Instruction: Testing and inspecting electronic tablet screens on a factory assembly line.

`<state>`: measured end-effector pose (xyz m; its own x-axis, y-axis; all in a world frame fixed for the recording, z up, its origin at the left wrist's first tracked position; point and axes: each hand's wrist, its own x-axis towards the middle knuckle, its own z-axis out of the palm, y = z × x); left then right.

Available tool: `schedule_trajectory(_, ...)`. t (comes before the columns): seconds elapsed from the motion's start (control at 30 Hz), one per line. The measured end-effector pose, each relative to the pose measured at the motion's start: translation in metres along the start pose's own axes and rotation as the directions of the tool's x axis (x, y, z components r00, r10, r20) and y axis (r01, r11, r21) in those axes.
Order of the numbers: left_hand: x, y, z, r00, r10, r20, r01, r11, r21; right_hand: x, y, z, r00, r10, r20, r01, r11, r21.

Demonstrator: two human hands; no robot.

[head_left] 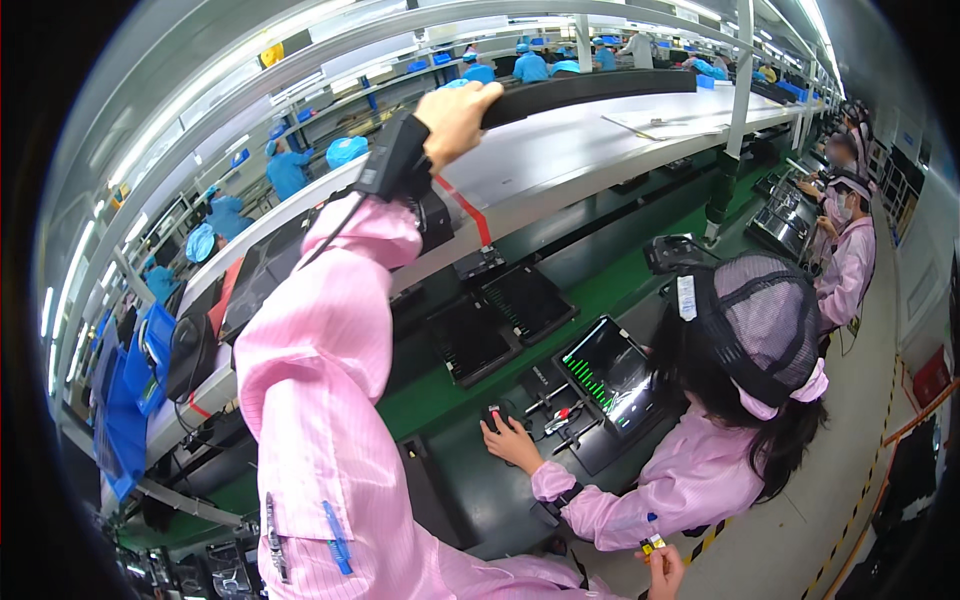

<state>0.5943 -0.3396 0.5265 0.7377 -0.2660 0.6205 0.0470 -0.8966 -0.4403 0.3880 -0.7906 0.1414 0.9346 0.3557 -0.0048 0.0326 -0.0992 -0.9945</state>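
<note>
The left hand (455, 122) curls its fingers round the left end of a long black panel (592, 88) above the white shelf (560, 165), presumably steadying it; the right hand (665, 577) pinches a small yellow-marked item (653, 545), fingertips nearly together

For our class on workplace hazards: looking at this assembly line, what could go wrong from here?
1. The left hand appears to grip the long black bar at one end, so it could tip or slip onto the white shelf.
2. The right hand holds a small yellow item, which might fall to the floor.
3. A co-worker is close to the right hand, so an elbow could bump it.
</note>
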Motion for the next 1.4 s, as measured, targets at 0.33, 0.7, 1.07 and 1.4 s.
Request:
schedule_trajectory(0.33, -0.184, -0.098, -0.101, 0.982, -0.16, 0.104, 0.141, 0.976, 0.166, -0.016, -0.007, 0.022, 0.996, -0.063, 0.068, 0.062, 0.998, 0.011)
schedule_trajectory(0.7, -0.351, -0.101, -0.186, 0.982, -0.116, 0.147, 0.113, 0.993, 0.025, -0.05, 0.027, 0.131, 0.927, -0.007, 0.376, -0.014, 0.998, 0.054)
schedule_trajectory(1.07, -0.859, 0.069, -0.242, 0.086, -0.927, 0.364, 0.99, 0.12, 0.072, -0.013, 0.14, 0.306, 0.984, 0.02, 0.178, -0.004, 0.996, -0.093)
schedule_trajectory(1.4, -0.879, 0.132, -0.192, -0.469, -0.768, 0.436, 0.814, -0.568, -0.125, -0.025, 0.111, 0.32, 0.996, 0.088, -0.004, -0.088, 0.993, -0.077)
